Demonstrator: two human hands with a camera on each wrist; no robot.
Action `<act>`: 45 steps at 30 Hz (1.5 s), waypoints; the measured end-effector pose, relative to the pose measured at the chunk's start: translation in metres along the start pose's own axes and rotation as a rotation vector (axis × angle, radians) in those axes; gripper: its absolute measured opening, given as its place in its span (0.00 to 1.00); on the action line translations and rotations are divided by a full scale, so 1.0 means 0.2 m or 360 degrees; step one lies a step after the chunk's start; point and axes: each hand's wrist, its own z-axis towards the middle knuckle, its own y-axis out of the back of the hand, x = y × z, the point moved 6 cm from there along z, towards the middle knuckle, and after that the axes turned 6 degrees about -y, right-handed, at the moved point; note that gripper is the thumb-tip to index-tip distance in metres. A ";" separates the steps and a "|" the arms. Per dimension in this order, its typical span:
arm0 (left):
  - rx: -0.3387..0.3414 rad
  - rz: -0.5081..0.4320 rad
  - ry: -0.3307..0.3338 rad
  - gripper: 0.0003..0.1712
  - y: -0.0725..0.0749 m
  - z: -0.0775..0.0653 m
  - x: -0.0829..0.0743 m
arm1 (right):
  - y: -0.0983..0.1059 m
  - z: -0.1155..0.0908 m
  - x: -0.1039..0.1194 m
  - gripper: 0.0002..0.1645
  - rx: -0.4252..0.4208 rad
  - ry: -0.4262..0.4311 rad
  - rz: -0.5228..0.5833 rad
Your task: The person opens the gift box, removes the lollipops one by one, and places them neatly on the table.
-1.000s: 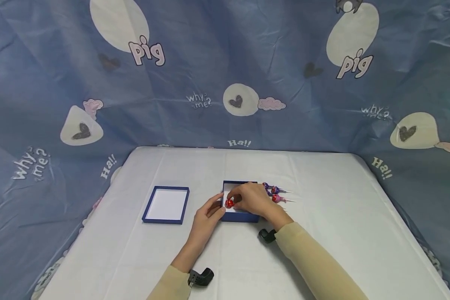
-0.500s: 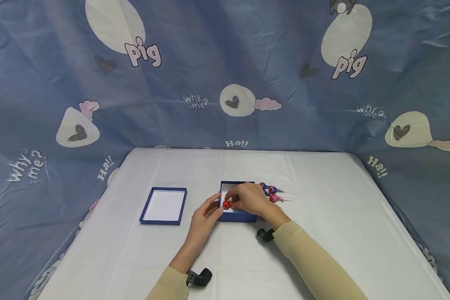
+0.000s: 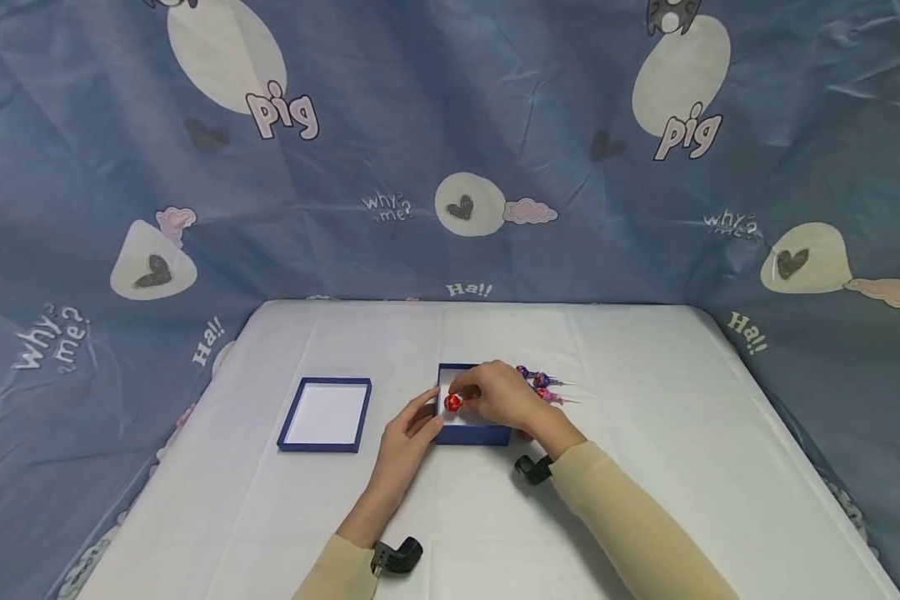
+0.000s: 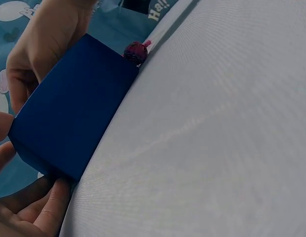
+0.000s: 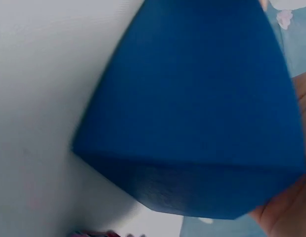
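Note:
On the white table, a blue open-topped box (image 3: 474, 436) with a white inside stands in the middle of the head view. My right hand (image 3: 499, 395) reaches over its right side and pinches a red-wrapped lollipop (image 3: 452, 402) above the white bottom, near the left wall; my fingers hide its stick. With fingers along the left wall and thumb at the near left corner, my left hand (image 3: 407, 440) holds the box. Both wrist views are filled by the blue outer walls (image 4: 76, 106).
Several lollipops, purple (image 3: 542, 380) and pink (image 3: 546, 394), lie right of the box with sticks pointing right. Another red one peeks out below my right wrist. A blue-rimmed lid (image 3: 317, 447), white inside up, lies to the left. A patterned blue curtain (image 3: 330, 275) hangs behind the table.
The right hand and its red lollipop have lifted slightly inside the box. The left hand keeps its place at the box's left side. The head view has shifted a little.

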 end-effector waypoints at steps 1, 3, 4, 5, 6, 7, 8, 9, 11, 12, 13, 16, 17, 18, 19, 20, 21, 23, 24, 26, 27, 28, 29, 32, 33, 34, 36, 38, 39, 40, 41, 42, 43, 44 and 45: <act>0.0000 0.0003 0.0002 0.28 0.00 0.00 0.00 | 0.01 0.00 0.00 0.16 -0.0015 -0.0003 -0.0005; -0.0009 -0.0004 0.0006 0.27 0.00 0.00 0.01 | 0.04 -0.01 0.01 0.17 -0.0036 -0.0020 -0.0007; -0.0014 -0.0009 0.0008 0.27 0.01 0.01 0.02 | 0.05 -0.01 0.01 0.17 -0.0044 -0.0027 -0.0005; -0.0019 -0.0010 0.0013 0.28 0.01 0.01 0.03 | 0.06 -0.01 0.01 0.17 -0.0050 -0.0035 -0.0006; -0.0014 -0.0008 0.0017 0.28 0.01 0.00 0.01 | 0.06 -0.01 0.01 0.17 -0.0055 -0.0041 0.0000; -0.0008 -0.0007 0.0018 0.28 0.01 0.00 -0.02 | 0.07 -0.02 0.01 0.17 -0.0056 -0.0051 0.0011; -0.0004 -0.0008 0.0018 0.28 0.00 -0.01 -0.04 | 0.08 -0.02 0.01 0.17 -0.0055 -0.0059 0.0018; 0.0000 -0.0005 0.0020 0.28 0.00 -0.02 -0.06 | 0.09 -0.03 0.02 0.17 -0.0056 -0.0064 0.0026; 0.0006 -0.0002 0.0020 0.28 0.01 -0.03 -0.09 | 0.11 -0.03 0.02 0.17 -0.0057 -0.0078 0.0035; 0.0008 -0.0002 0.0023 0.28 0.01 -0.03 -0.09 | 0.11 -0.04 0.02 0.17 -0.0056 -0.0084 0.0044; 0.0008 0.0000 0.0022 0.28 0.01 -0.03 -0.10 | 0.12 -0.05 0.02 0.17 -0.0056 -0.0095 0.0050; 0.0006 0.0008 0.0025 0.28 0.00 -0.03 -0.09 | 0.16 -0.07 0.01 0.18 -0.0070 -0.0124 0.0057; 0.0000 0.0011 0.0025 0.28 0.00 -0.03 -0.09 | 0.17 -0.07 0.01 0.18 -0.0078 -0.0132 0.0058; -0.0006 0.0014 0.0028 0.28 0.00 -0.03 -0.09 | 0.18 -0.08 0.00 0.18 -0.0085 -0.0138 0.0054; -0.0013 0.0015 0.0028 0.28 0.00 -0.03 -0.09 | 0.19 -0.09 0.00 0.18 -0.0092 -0.0146 0.0050; -0.0019 0.0014 0.0029 0.27 0.00 -0.03 -0.09 | 0.20 -0.10 -0.01 0.18 -0.0097 -0.0153 0.0047; -0.0025 0.0017 0.0027 0.27 0.00 -0.03 -0.09 | 0.21 -0.10 -0.02 0.18 -0.0103 -0.0161 0.0043; -0.0030 0.0015 0.0017 0.27 0.00 -0.03 -0.09 | 0.23 -0.12 -0.04 0.17 -0.0112 -0.0184 0.0038; -0.0032 0.0015 0.0016 0.27 0.00 -0.03 -0.10 | 0.24 -0.13 -0.05 0.17 -0.0114 -0.0196 0.0036; -0.0038 0.0017 0.0011 0.27 0.01 -0.03 -0.11 | 0.26 -0.14 -0.07 0.18 -0.0122 -0.0216 0.0037; -0.0039 0.0016 0.0010 0.27 0.01 -0.03 -0.11 | 0.26 -0.15 -0.08 0.18 -0.0125 -0.0223 0.0039; -0.0039 0.0015 0.0011 0.27 0.01 -0.03 -0.11 | 0.27 -0.16 -0.10 0.18 -0.0130 -0.0234 0.0038; -0.0037 0.0014 0.0012 0.27 0.01 -0.03 -0.11 | 0.28 -0.17 -0.11 0.18 -0.0133 -0.0245 0.0040; -0.0034 0.0021 0.0013 0.27 0.01 -0.03 -0.10 | 0.29 -0.20 -0.15 0.18 -0.0142 -0.0268 0.0035; -0.0033 0.0025 0.0015 0.27 0.01 -0.02 -0.09 | 0.29 -0.21 -0.16 0.17 -0.0145 -0.0279 0.0031; -0.0032 0.0028 0.0015 0.27 0.01 -0.01 -0.07 | 0.29 -0.22 -0.17 0.17 -0.0152 -0.0294 0.0025; -0.0035 0.0025 0.0013 0.27 0.02 0.00 -0.03 | 0.30 -0.24 -0.19 0.17 -0.0163 -0.0308 0.0021; -0.0041 0.0015 0.0010 0.27 0.02 0.01 0.02 | 0.30 -0.26 -0.21 0.16 -0.0172 -0.0321 0.0022; -0.0045 0.0010 0.0006 0.28 0.02 0.01 0.04 | 0.31 -0.28 -0.22 0.16 -0.0178 -0.0322 0.0024; -0.0045 0.0003 0.0000 0.28 0.02 0.01 0.05 | 0.31 -0.29 -0.23 0.16 -0.0182 -0.0324 0.0020; -0.0044 -0.0001 -0.0005 0.28 0.02 0.02 0.06 | 0.31 -0.30 -0.24 0.17 -0.0185 -0.0330 0.0019; -0.0045 -0.0001 -0.0009 0.28 0.02 0.02 0.07 | 0.32 -0.32 -0.25 0.17 -0.0185 -0.0342 0.0022; -0.0045 0.0000 -0.0012 0.28 0.02 0.02 0.07 | 0.32 -0.33 -0.26 0.17 -0.0186 -0.0348 0.0019; -0.0045 0.0003 -0.0015 0.27 0.02 0.02 0.07 | 0.32 -0.34 -0.28 0.17 -0.0184 -0.0358 0.0016; -0.0046 0.0004 -0.0018 0.27 0.02 0.02 0.08 | 0.32 -0.36 -0.29 0.17 -0.0184 -0.0368 0.0016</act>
